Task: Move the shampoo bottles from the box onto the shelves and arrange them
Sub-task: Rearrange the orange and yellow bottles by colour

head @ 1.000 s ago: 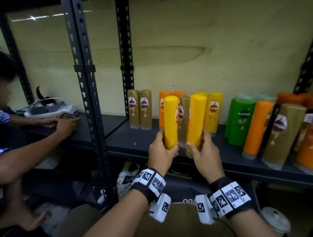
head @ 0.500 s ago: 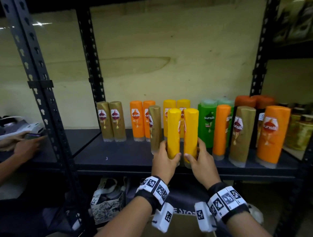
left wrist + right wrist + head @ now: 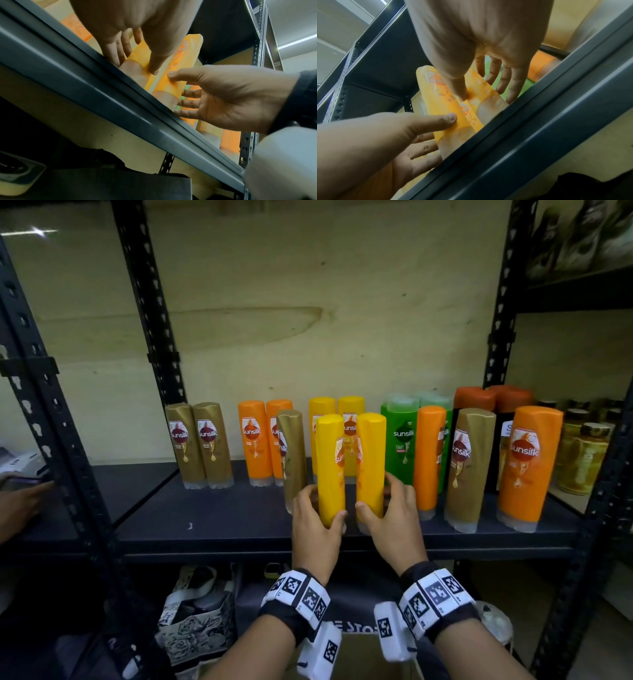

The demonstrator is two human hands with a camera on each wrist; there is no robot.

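Two yellow shampoo bottles stand upright side by side near the front of the dark shelf. My left hand grips the left yellow bottle low down, thumb in front and fingers behind. My right hand holds the right yellow bottle the same way. The wrist views show the left hand's thumb on its bottle and the right hand's thumb on its bottle. Two more yellow bottles stand directly behind. The box lies below, mostly hidden by my wrists.
A gold bottle stands just left of my left hand. Gold and orange pairs line the back left; green, orange, gold and orange bottles crowd the right. A black upright and another person's hand are at left.
Both hands have carried the yellow bottles a little further in over the shelf and brought them nearer each other. The head view has swung right, so the bottles now sit centred.
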